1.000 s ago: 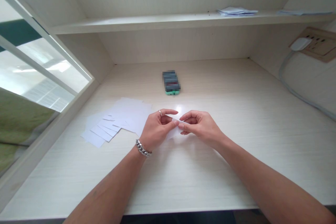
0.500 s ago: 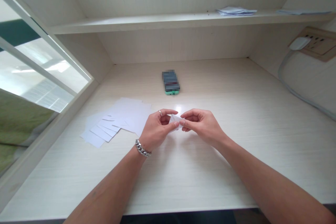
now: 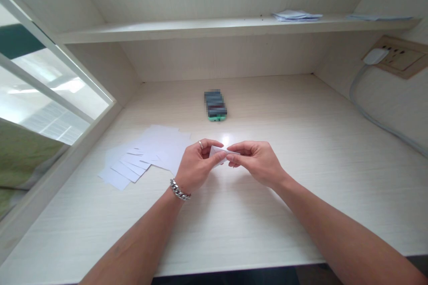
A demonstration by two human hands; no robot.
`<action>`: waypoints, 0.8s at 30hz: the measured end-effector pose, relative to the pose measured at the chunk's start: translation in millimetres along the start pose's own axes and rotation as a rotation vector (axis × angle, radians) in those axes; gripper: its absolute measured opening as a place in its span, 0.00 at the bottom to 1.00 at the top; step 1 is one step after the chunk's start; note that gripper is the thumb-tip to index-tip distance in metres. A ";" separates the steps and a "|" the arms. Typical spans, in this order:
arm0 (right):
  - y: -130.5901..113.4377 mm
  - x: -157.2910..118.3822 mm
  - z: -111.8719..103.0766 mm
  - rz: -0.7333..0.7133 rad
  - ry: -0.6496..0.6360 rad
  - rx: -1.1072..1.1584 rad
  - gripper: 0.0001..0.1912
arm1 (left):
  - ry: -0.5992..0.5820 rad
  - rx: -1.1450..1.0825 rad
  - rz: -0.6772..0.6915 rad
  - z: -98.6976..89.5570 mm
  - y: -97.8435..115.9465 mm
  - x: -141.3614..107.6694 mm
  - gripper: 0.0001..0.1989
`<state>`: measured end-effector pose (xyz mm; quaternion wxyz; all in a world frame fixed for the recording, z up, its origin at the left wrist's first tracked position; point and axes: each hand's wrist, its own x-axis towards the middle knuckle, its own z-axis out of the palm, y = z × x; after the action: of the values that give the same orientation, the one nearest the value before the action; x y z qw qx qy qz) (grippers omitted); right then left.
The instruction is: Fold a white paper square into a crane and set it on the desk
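A small folded white paper (image 3: 216,151) is held between both hands above the pale desk. My left hand (image 3: 199,160), with a ring and a chain bracelet (image 3: 179,190), is closed on its left part, thumb on the near side. My right hand (image 3: 254,160) pinches its right end between thumb and fingers. To the left of my left hand, several loose white sheets (image 3: 163,143) lie overlapping on the desk. Beyond the hands lies a dark, pixelated object with a green end (image 3: 217,118).
A shelf (image 3: 187,30) spans the back and bears a stack of folded paper (image 3: 297,16) and more flat paper (image 3: 379,17). A white plug (image 3: 376,56) with a grey cable sits in the right wall socket (image 3: 406,59). Window panes stand at left.
The folded paper has tilted, and its right part now shows as a narrow strip between my right fingers and thumb. The whole view has shifted slightly.
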<state>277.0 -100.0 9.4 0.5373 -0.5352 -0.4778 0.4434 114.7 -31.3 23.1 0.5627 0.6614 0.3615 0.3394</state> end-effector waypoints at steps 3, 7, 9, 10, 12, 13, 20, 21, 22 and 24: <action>-0.5 0.3 0.2 0.009 -0.001 0.003 0.15 | 0.011 0.002 0.010 -0.5 -0.5 -0.2 0.12; 0.7 1.5 -0.5 0.033 -0.017 0.045 0.15 | 0.027 0.005 0.009 -0.7 0.1 -0.7 0.11; 1.2 2.2 -1.1 0.060 -0.024 0.074 0.15 | 0.033 0.007 0.010 -1.0 0.7 -0.7 0.11; 1.2 2.5 -1.4 0.076 -0.027 0.087 0.16 | 0.035 0.010 0.011 -1.2 0.9 -0.5 0.11; 1.1 2.7 -1.9 0.105 -0.032 0.110 0.16 | 0.038 0.015 0.011 -1.8 1.1 -0.2 0.11; 0.9 2.8 -2.0 0.118 -0.034 0.119 0.17 | 0.039 0.016 0.011 -2.1 1.2 0.0 0.11; -0.2 2.2 -1.9 0.152 -0.033 0.146 0.16 | 0.035 -0.011 -0.060 -3.5 2.6 0.1 0.12; -0.3 2.1 -1.9 0.154 -0.030 0.146 0.16 | 0.023 -0.024 -0.092 -3.7 2.7 0.3 0.12; -0.4 2.0 -1.9 0.155 -0.026 0.145 0.16 | 0.015 -0.039 -0.125 -4.0 2.7 0.6 0.12; -0.7 1.8 -1.9 0.156 -0.023 0.142 0.16 | 0.015 -0.067 -0.172 -4.6 2.0 1.4 0.12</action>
<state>279.2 -98.6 10.2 0.5322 -0.5261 -0.4081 0.5230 111.6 -28.1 25.8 0.6091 0.6061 0.4095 0.3065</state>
